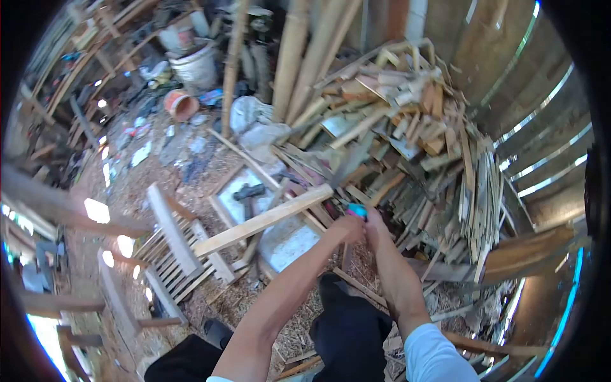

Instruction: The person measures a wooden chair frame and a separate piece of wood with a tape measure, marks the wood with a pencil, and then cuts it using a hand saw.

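Both my arms reach forward to the edge of a heap of wood scraps. My left hand and my right hand are close together, at a small turquoise object. The fingers are too small and blurred to make out, so which hand holds the object is unclear. Just left of my hands, a long pale wooden bar lies slanted above a whitish board. A dark tool, perhaps a drill, rests on another light panel beyond the bar.
The scrap wood pile rises ahead and to the right. A slatted wooden frame stands at the left. Upright poles, a white bucket and an orange pot are farther back. Plank walls close off the right.
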Tool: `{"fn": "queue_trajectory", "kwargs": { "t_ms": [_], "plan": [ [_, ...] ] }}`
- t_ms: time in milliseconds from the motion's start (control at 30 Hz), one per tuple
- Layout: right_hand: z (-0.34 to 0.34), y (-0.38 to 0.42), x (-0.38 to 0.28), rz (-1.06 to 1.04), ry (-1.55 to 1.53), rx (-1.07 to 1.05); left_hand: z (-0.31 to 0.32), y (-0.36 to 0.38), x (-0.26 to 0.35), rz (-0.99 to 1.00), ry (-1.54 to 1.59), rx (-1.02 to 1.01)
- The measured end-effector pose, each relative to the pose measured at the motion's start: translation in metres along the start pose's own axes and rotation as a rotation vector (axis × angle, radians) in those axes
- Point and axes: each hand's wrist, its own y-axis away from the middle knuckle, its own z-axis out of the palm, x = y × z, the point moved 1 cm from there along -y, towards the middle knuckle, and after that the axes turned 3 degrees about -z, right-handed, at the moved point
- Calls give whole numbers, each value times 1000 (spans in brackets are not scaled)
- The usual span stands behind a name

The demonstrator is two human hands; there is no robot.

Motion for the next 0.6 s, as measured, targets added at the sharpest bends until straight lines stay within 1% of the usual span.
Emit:
{"fn": "queue_trajectory", "kwargs": {
  "t_ms": [33, 67, 100, 167, 200, 233, 267, 300, 367, 400, 433, 467, 500, 533, 567, 600],
  "plan": [
    [13, 35, -10, -62, -57, 50, 5, 10, 1, 44, 34, 69],
    [8, 51, -19, -19, -74, -103, 6, 20, -1, 82, 61, 144],
    [7, 61, -31, 32, -91, -257, -6, 40, 2, 40, 50, 197],
    [54, 111, -53, -10, -22, -241, -36, 84, 8, -45, 73, 200],
    [79, 143, -64, -94, 148, -370, -49, 107, 3, -69, 63, 248],
    [102, 178, -73, -181, 317, -489, -61, 130, -2, -136, 191, 529],
    [126, 206, -80, -157, 418, -601, -73, 153, -4, -193, 325, 811],
    [157, 245, -85, -165, 451, -630, -94, 185, 2, -199, 328, 856],
    [220, 327, -59, -394, 813, -765, -124, 269, 11, -240, 1227, 815],
    [243, 348, -42, -477, 922, -788, -126, 296, 2, -244, 1238, 869],
    [264, 358, -18, -462, 952, -838, -124, 325, -12, -216, 1179, 937],
    [279, 364, 11, -561, 1028, -949, -117, 354, -26, -199, 1118, 998],
    [296, 374, 36, -671, 1092, -1059, -112, 384, -39, -217, 1124, 1046],
    [314, 419, 55, -969, 1392, -1014, -103, 415, -51, -342, 995, 996],
    [321, 392, 90, -787, 1237, -1158, -92, 442, -61, -465, 870, 933],
    [333, 401, 109, -821, 1352, -1150, -85, 467, -71, -480, 871, 971]
  ]
}}
